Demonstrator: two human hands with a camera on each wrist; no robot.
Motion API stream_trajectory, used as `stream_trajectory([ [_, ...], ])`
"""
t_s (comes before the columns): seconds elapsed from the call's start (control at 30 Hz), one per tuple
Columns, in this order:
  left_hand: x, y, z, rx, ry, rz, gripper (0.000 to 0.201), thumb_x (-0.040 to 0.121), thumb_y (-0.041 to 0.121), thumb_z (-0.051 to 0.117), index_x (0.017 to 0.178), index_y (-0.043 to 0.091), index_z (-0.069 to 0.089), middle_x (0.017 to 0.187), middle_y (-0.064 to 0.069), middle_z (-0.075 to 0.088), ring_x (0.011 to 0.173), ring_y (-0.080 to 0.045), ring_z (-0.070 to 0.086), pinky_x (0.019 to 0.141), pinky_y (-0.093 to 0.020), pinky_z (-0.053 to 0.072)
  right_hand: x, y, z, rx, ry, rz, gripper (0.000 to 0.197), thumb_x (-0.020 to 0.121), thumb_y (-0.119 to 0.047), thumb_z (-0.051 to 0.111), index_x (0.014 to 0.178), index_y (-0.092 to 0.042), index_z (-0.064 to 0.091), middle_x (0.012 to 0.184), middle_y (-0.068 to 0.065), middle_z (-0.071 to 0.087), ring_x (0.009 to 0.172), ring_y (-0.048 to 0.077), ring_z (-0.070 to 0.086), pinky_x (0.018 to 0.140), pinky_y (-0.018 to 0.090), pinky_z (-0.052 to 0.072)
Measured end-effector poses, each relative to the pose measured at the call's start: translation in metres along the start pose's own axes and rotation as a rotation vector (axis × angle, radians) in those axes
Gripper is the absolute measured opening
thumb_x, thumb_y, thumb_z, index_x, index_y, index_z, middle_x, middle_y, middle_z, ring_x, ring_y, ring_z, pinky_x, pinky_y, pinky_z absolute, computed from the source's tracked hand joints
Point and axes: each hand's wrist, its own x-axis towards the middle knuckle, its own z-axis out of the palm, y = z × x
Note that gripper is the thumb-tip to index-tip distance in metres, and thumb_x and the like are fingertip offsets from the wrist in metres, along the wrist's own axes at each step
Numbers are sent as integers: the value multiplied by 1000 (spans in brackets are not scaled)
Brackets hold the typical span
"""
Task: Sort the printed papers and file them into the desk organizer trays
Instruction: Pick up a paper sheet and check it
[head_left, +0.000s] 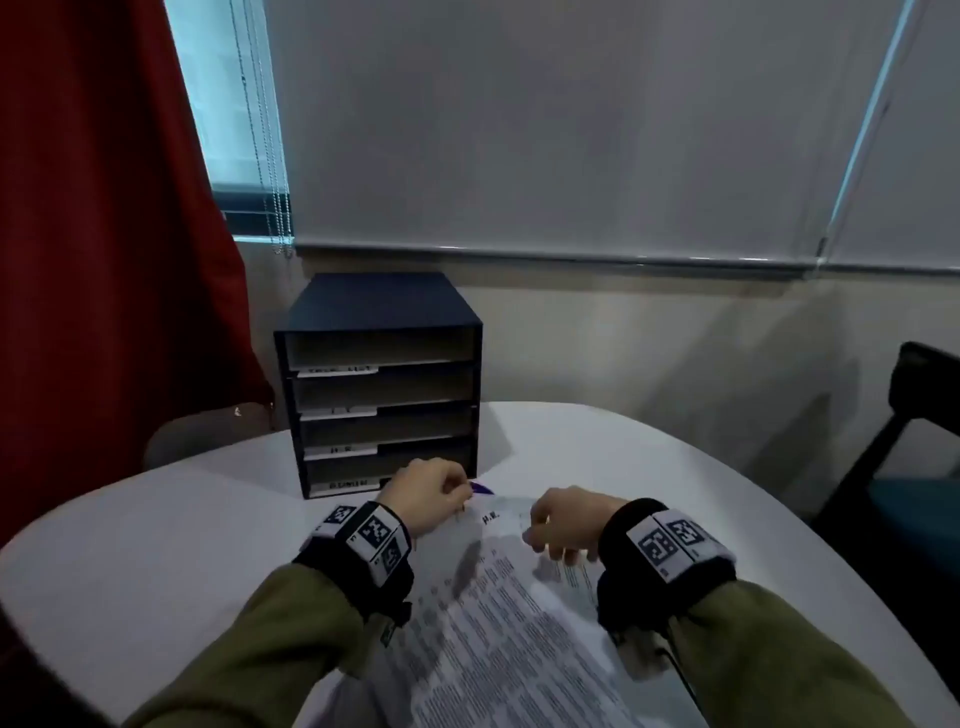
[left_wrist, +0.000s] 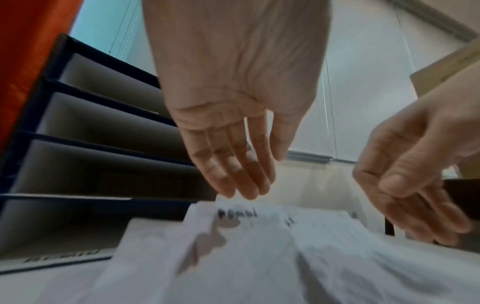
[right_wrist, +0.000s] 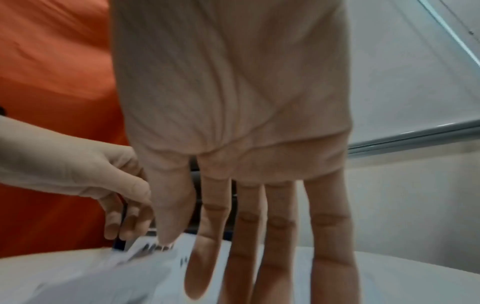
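Head view: a stack of printed papers (head_left: 519, 613) lies on the white table (head_left: 156, 545), its far edge just before the dark desk organizer (head_left: 382, 384). The organizer stands upright at the table's far side and has four stacked trays, each with a white label strip on its front lip; a sheet edge shows in the upper three, though blur leaves the contents uncertain. The top sheet bears a handwritten mark near its far edge.

The left hand (head_left: 426, 499) hovers over the far left corner of the papers, in front of the lowest tray. In the left-wrist view its fingers (left_wrist: 233, 174) point down, nearly straight and close together, tips at or just above the sheet's edge; contact cannot be confirmed, and nothing is gripped.

The right hand (head_left: 566, 525) is above the far right part of the stack. The right-wrist view shows its fingers (right_wrist: 278, 236) extended and slightly spread, holding nothing.

Both forearms wear olive sleeves (head_left: 270, 639) and black wristbands with printed markers. A red curtain (head_left: 104, 234) hangs at the left; a dark chair (head_left: 904, 467) stands at the right.
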Motion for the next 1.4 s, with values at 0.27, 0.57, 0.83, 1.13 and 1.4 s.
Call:
stream_trajectory([
  [0.27,-52,-14,27,332,-84,-132,42,90,30,49,130,20,45,133,-4,48,119,-23,51,96,-32,42,-27,15,62,-171,-47,95,75,67,-30,73,134,-21,41,127,6,38,104,25,53,80,35,52],
  [0.57,-57,-5,21,107,118,-41,13,88,15,56,94,18,67,94,1,67,92,-18,62,78,-27,48,-20,29,62,98,79,127,84,76,-31,76,143,-15,28,140,11,44,122,29,50,97,38,46],
  [0.83,-47,12,22,72,-19,80,16,90,22,59,98,16,70,100,2,68,88,-8,58,78,-20,44,-5,54,54,644,140,19,14,83,-2,63,78,-15,61,78,2,65,66,13,61,54,20,46],
  [1.13,-14,-17,24,312,15,-105,30,91,14,50,120,24,51,127,-3,47,117,-23,46,102,-41,41,6,63,62,702,125,109,30,81,6,48,85,-16,67,61,4,62,41,12,49,43,15,32],
  [1.4,-25,-32,6,78,-64,-62,6,86,16,63,84,21,64,90,-1,65,77,-13,59,68,-23,48,1,86,41,716,111,190,17,87,0,50,88,-12,63,71,2,61,60,15,55,52,19,42],
])
